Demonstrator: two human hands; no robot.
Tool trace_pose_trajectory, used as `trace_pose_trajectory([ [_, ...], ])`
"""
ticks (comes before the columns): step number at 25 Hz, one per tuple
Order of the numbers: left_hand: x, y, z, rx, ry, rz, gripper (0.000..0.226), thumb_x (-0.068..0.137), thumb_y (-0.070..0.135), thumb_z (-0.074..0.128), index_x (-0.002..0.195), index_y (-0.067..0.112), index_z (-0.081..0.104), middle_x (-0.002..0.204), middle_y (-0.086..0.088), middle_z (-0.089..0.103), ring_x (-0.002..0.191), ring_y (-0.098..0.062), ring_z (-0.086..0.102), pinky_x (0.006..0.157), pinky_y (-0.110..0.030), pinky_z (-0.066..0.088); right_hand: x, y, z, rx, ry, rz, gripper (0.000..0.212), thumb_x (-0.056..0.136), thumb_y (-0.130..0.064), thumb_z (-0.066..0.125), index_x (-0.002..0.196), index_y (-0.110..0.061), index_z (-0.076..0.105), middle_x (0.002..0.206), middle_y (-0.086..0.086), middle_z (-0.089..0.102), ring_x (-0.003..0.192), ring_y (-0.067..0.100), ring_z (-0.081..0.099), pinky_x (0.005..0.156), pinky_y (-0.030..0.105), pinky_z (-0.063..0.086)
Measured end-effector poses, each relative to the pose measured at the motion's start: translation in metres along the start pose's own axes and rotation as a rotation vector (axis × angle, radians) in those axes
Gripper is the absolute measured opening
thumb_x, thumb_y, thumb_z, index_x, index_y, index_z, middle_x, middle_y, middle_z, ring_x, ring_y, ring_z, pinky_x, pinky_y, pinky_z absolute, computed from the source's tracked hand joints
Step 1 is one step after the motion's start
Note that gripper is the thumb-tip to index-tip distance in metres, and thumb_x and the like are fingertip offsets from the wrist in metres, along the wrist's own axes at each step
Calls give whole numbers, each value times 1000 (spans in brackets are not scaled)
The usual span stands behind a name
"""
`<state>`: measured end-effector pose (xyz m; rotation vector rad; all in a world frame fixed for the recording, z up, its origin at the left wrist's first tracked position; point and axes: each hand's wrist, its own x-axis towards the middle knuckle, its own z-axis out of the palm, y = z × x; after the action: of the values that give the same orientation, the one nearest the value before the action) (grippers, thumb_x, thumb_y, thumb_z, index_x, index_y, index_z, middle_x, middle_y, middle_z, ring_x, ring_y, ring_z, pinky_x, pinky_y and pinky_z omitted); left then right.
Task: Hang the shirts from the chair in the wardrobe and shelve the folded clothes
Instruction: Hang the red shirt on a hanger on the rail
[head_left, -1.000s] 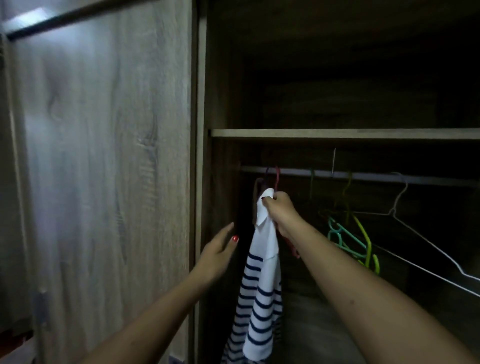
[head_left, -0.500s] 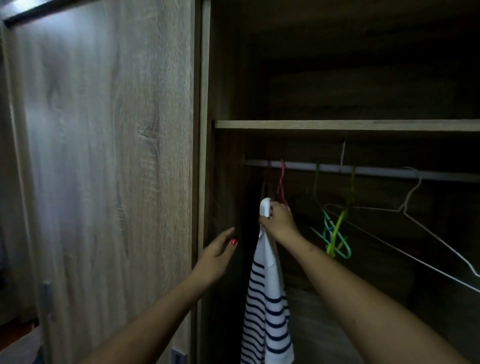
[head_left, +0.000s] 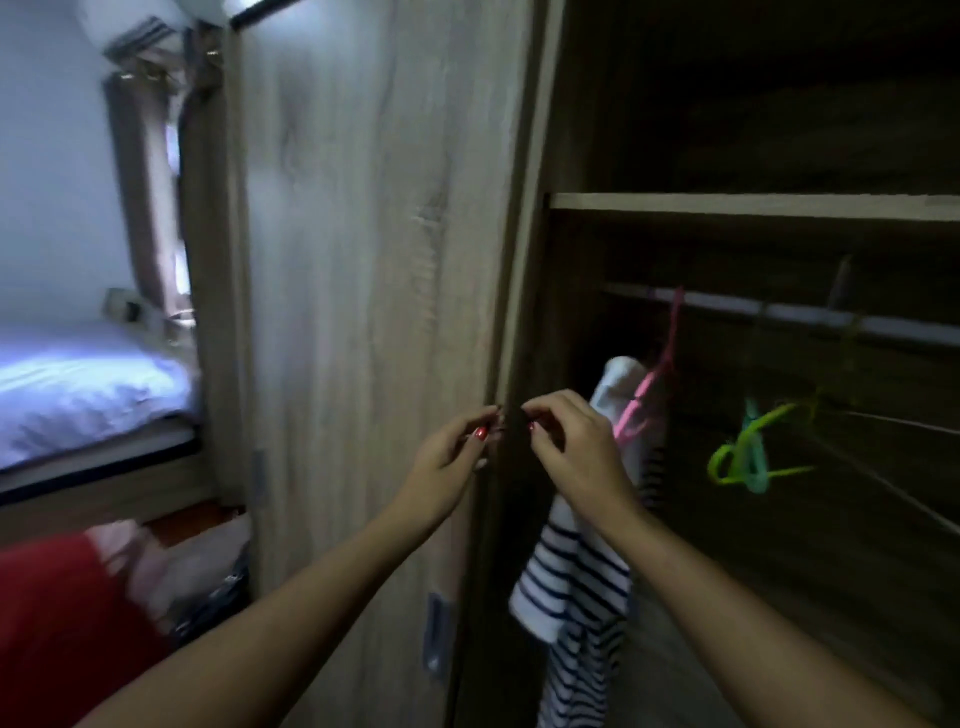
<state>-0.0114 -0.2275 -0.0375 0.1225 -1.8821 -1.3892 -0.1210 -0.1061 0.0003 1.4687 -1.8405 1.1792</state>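
Note:
A white shirt with navy stripes (head_left: 582, 571) hangs on a pink hanger (head_left: 655, 371) at the left end of the wardrobe rail (head_left: 789, 314). My right hand (head_left: 574, 449) is just in front of the shirt's collar, fingers loosely curled and holding nothing. My left hand (head_left: 454, 454) is beside it, its fingertips at the edge of the wardrobe door (head_left: 374, 260), also holding nothing. The two hands are nearly touching.
Green and teal hangers (head_left: 745, 457) and a thin wire hanger (head_left: 883, 428) hang bare further right on the rail. A wooden shelf (head_left: 753, 205) runs above it. At left are a bed (head_left: 78, 384) and a blurred red cloth (head_left: 52, 623) low down.
My right hand has let go of the shirt, which now hangs on the rail, and drawn back left toward my left hand. The view has swung left, showing the bed.

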Motion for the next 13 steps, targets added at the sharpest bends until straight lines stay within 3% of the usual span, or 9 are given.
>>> trace_pose_trajectory([
  [4, -46, -12, -85, 43, 231, -92, 28, 100, 10, 39, 122, 12, 55, 111, -1, 65, 99, -10, 63, 80, -22, 53, -6, -49, 79, 200, -108, -40, 17, 80, 0, 59, 91, -9, 68, 89, 5, 67, 78, 7, 59, 74, 5, 41],
  [9, -115, -58, -254, 334, 463, -211, 23, 96, 6, 46, 108, 18, 61, 105, -9, 68, 82, -17, 64, 75, -28, 51, -13, -121, 213, 410, -368, -32, 17, 81, 0, 62, 90, -10, 71, 87, 5, 70, 78, 13, 64, 70, 20, 51],
  [13, -161, -93, -408, 745, 610, -352, 23, 90, 1, 53, 108, 6, 66, 108, -12, 71, 102, -25, 65, 90, -28, 44, -1, -174, 339, 473, -544, -22, 15, 80, -1, 62, 90, -9, 70, 88, 5, 69, 80, 13, 63, 70, 12, 46],
])
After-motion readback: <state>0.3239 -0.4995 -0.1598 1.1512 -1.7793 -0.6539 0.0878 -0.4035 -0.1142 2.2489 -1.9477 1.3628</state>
